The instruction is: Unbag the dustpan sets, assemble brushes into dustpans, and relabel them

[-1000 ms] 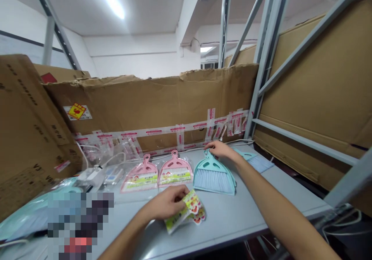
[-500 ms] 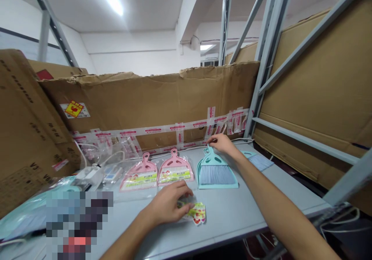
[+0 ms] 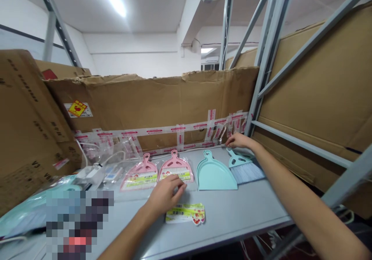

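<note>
My right hand (image 3: 238, 140) pinches the end of the handle of a turquoise hand brush (image 3: 245, 171) with pale blue bristles. The brush is tilted, its bristle end overlapping the right edge of a turquoise dustpan (image 3: 216, 174) that lies on the table. My left hand (image 3: 167, 190) hovers with loosely bent fingers and thumb apart, holding nothing. Just below it lies a yellow-green printed card (image 3: 186, 214). Behind the left hand are two pink dustpan-and-brush sets in clear bags, the left pink set (image 3: 142, 176) and the right pink set (image 3: 176, 165).
A cardboard panel (image 3: 157, 101) with tape stands along the back of the grey table (image 3: 232, 209). Cables and a white adapter (image 3: 94, 173) lie at left, near a bagged turquoise set (image 3: 43, 202). A metal rack post (image 3: 263, 58) rises at right.
My right hand has moved right, carrying the turquoise brush off the dustpan, whose inside now shows. My left hand has lifted away from the card, moving left and back.
</note>
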Available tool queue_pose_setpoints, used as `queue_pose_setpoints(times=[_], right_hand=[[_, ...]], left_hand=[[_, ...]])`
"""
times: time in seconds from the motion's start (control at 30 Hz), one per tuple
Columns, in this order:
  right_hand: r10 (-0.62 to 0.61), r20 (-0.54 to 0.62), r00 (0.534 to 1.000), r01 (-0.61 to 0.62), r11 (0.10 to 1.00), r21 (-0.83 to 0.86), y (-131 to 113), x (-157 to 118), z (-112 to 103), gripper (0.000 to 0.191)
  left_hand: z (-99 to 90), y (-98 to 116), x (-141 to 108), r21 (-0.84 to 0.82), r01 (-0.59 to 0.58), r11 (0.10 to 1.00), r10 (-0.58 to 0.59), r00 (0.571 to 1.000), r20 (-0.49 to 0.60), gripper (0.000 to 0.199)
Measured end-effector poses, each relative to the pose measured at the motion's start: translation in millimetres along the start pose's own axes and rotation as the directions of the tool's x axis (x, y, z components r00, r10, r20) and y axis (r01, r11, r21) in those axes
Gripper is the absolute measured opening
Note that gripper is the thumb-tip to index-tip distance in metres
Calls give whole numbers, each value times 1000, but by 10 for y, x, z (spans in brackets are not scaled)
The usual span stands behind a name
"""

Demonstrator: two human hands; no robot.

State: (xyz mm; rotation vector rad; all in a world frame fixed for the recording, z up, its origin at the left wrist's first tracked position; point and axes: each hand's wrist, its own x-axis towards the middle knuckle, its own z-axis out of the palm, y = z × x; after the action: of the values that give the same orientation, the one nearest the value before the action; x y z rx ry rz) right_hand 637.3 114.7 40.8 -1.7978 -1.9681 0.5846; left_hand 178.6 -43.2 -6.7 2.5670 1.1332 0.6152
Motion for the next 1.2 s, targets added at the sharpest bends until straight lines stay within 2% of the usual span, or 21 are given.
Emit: queue_pose_setpoints(times=[0.13,0.23,0.33,0.4,0.47,0.53,0.6,0.67,0.77,0.8,0.87,0.9,0.93,1.0,1.07,1.1,1.13,1.17,1.2], right_hand=[[-107,-109,988,99,992,-74,-153,63,127,19],[-183,-134,974,170,980,-99,-379,109,322,27],[-248,-15,969,243,957,-159,-607,121,587,30],[-251,91,964,265,944,-199,-722,116,755,42],[-244,141,959,271,937,-220,-805,119,886,51],[-251,149,956,281,931,-233,-866,140,969,52],[-250,142,958,279,927,-250,-916,175,1007,50],[-239,129,963,266,925,-271,-960,207,1012,44],[-229,99,968,249,923,-293,-1039,218,994,36],[-236,84,968,250,922,-295,-1084,211,993,34],[-266,46,963,268,919,-290,-1241,189,1023,32],[-287,27,958,282,915,-287,-1363,177,1061,32],[-321,12,947,312,910,-271,-1517,166,1119,31],[-419,6,908,412,888,-203,-1912,152,1299,31],[-614,42,788,612,789,63,-2373,152,1550,29],[-690,77,720,670,720,183,-2605,160,1691,28],[-745,110,658,704,660,262,-2826,172,1832,27],[-775,133,618,720,626,299,-3030,190,1969,24],[-779,150,608,721,622,306,-3212,210,2094,21]], left_hand=[[-28,-143,35,22,83,996,-81,992,-96,36],[-120,-322,66,83,199,977,-180,965,-192,34],[-239,-511,82,173,336,926,-289,924,-249,32],[-293,-615,83,198,397,896,-346,904,-251,31],[-312,-694,83,196,420,886,-370,896,-245,30],[-308,-757,89,152,423,893,-377,889,-260,27],[-308,-815,105,-7,426,905,-407,860,-306,23],[-331,-875,127,-354,407,842,-522,777,-351,24],[-415,-956,148,-783,264,563,-713,635,-298,42],[-450,-973,149,-862,210,461,-754,605,-256,46],[-512,-980,143,-944,121,307,-790,585,-182,48],[-534,-965,137,-967,83,242,-793,591,-147,47],[-548,-937,129,-978,70,196,-779,617,-112,47],[-549,-843,104,-978,125,166,-689,725,-24,49],[-522,-717,66,-953,263,150,-489,857,159,53],[-504,-650,42,-927,333,172,-377,892,250,54],[-487,-586,18,-897,391,206,-277,902,330,55],[-474,-528,-6,-866,436,244,-190,897,399,55],[-464,-479,-27,-835,473,280,-115,881,460,55]])
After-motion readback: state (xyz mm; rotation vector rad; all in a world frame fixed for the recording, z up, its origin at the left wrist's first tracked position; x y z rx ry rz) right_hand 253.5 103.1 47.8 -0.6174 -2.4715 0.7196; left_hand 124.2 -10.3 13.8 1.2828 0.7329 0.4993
